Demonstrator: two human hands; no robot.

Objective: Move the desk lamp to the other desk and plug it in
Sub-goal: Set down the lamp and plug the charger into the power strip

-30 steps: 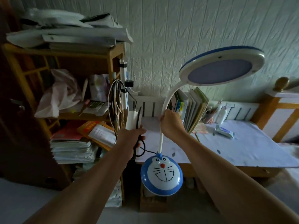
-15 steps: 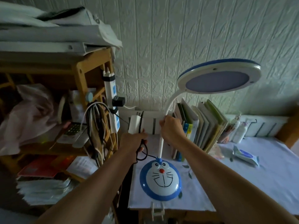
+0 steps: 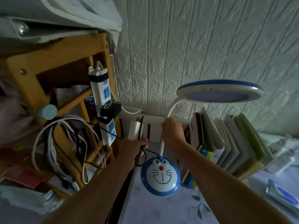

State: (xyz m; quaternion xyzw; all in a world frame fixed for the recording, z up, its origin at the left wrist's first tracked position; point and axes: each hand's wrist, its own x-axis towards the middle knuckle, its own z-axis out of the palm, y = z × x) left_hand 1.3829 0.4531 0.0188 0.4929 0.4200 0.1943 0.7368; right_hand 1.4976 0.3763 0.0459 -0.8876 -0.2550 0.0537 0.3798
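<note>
The desk lamp has a round blue base with a cartoon cat face (image 3: 160, 175), a white curved neck and a flat round blue-rimmed head (image 3: 218, 92). My right hand (image 3: 174, 133) grips the neck and holds the lamp at the left end of the desk (image 3: 153, 210); whether the base touches the cloth I cannot tell. My left hand (image 3: 137, 145) is closed on the lamp's white plug adapter (image 3: 135, 130) and black cord (image 3: 142, 152). A white power strip (image 3: 103, 101) hangs upright on the wooden shelf post, just left of the adapter, with a black charger (image 3: 110, 109) plugged in.
A wooden shelf unit (image 3: 53, 65) stands left, hung with looped white and black cables (image 3: 53, 143) and loaded with papers. A row of upright books (image 3: 226, 143) stands against the wall right of the lamp. A wipes packet (image 3: 281, 194) lies on the desk's right side.
The view has closed in on the desk and shelf. The lamp has come from in front of the desk to over its left end, and the adapter now sits near the power strip.
</note>
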